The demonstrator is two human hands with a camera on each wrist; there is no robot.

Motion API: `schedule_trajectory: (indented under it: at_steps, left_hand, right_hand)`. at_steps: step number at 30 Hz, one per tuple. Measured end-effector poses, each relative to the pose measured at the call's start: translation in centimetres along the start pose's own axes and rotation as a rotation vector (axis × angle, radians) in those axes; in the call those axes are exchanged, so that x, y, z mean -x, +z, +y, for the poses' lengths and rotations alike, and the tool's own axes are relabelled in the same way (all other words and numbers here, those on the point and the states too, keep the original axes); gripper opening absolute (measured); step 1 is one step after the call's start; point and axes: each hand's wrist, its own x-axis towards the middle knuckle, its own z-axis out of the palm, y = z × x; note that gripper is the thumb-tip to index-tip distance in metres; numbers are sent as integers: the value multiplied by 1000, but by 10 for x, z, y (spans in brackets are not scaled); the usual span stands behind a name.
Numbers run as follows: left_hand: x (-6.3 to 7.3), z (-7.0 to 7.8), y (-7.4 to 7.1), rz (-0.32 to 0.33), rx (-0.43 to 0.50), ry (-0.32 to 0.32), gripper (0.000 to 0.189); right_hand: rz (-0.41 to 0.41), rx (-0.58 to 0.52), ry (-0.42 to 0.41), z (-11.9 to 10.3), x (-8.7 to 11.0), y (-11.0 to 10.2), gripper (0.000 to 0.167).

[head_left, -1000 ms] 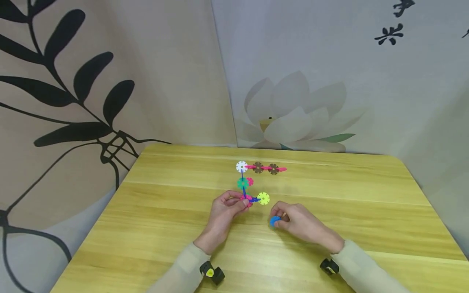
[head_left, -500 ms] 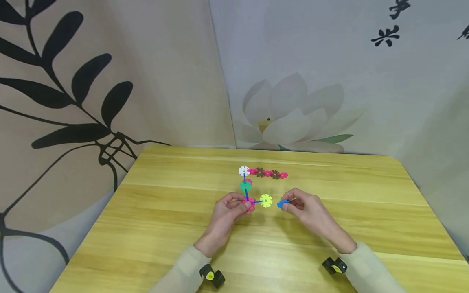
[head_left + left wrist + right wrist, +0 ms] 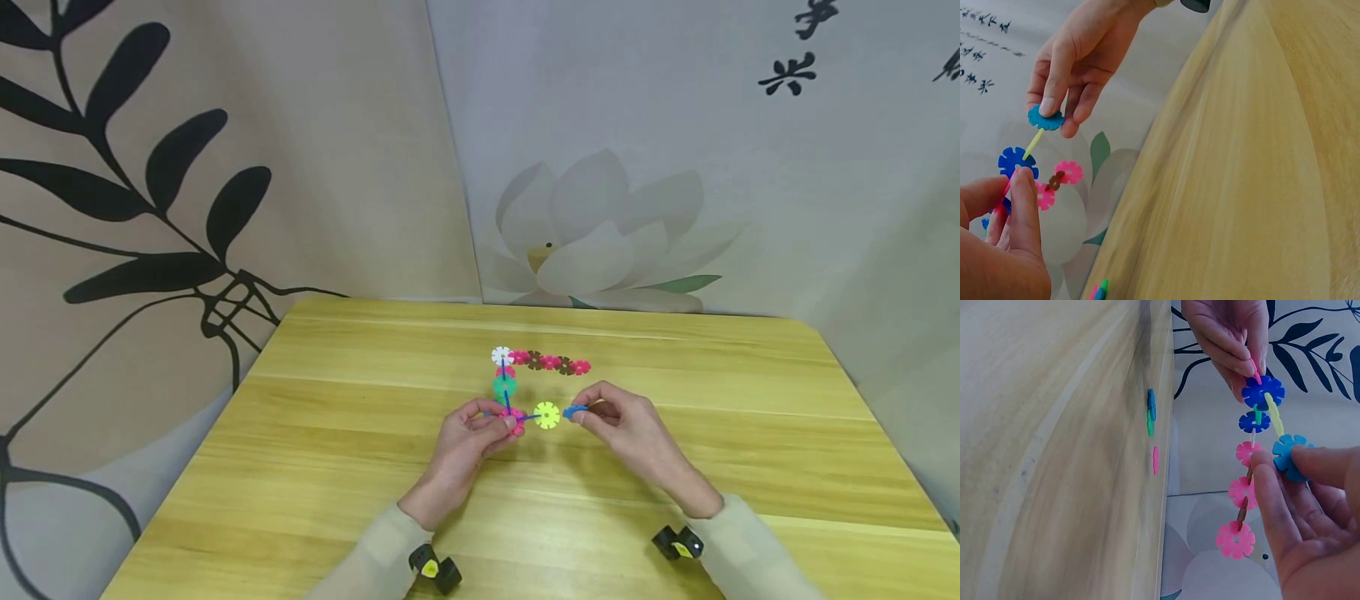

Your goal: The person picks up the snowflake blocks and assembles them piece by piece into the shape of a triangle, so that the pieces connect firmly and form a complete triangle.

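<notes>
We find the left hand (image 3: 467,435) pinching a pink disc (image 3: 1256,373), presumably for steadiness; the right hand (image 3: 632,428), a blue disc (image 3: 572,412).

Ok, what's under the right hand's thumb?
A light blue flower disc, pinched in the right hand. Its notched rim partly shows; the patch beneath the thumb is covered.

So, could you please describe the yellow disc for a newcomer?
At the wooden table, find the left hand and right hand. Between them, flanked by a dark-blue disc and a light-blue disc, is the only yellow disc.
</notes>
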Motion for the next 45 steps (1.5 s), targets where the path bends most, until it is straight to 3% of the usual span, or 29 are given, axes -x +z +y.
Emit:
schedule_trajectory:
  at_steps: [17, 26, 38, 45]
  left_hand:
    - [-2, -1, 2, 29, 46, -11, 27]
    - [-3, -2, 2, -1, 39, -17, 24]
    - [-1, -2, 3, 11, 66, -39, 20]
    - [-3, -2, 4, -4, 43, -22, 18]
  right_hand:
    - [6, 28, -62, 4, -5, 4, 10]
    - [14, 22, -75, 6, -6, 8, 10]
    - [114, 117, -303, 10, -6, 11, 18]
    - [99, 124, -342, 13, -9, 11, 18]
